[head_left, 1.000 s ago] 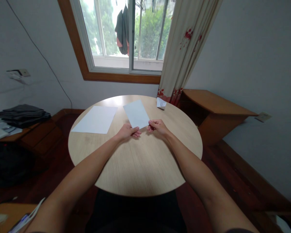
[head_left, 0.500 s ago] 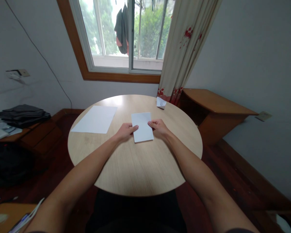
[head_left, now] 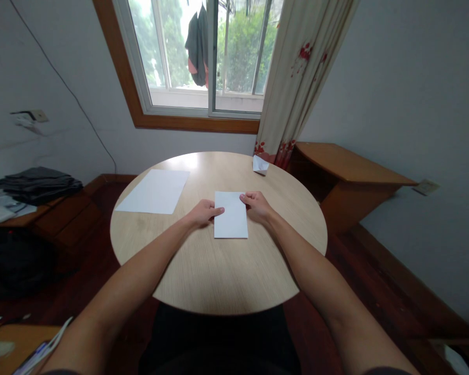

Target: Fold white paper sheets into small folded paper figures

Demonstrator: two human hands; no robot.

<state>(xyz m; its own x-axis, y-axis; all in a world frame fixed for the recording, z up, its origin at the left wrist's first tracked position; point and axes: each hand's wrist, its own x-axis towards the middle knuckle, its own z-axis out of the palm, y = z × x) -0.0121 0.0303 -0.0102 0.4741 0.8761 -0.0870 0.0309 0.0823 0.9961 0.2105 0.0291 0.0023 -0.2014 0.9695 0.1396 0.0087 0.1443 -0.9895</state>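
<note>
A small white rectangle of paper, which looks folded, is held over the middle of the round table. My left hand pinches its left edge, thumb on top and fingers underneath. On the opposite side, my right hand grips near the upper right corner, again with the thumb on top. Its lower part hangs toward me, free of both hands. Whether the paper touches the tabletop I cannot tell. A larger flat white sheet lies to the left of my left hand. Beyond my right hand stands a small folded white paper piece.
A wooden desk stands right of the table, beside a flowered curtain. On the left, dark folded cloth or bags are stacked on a low cabinet. A window is behind the table.
The paper in my hands has shifted down toward me and slightly right, and its tilt has straightened. Both hands keep hold of it, nearly in place.
</note>
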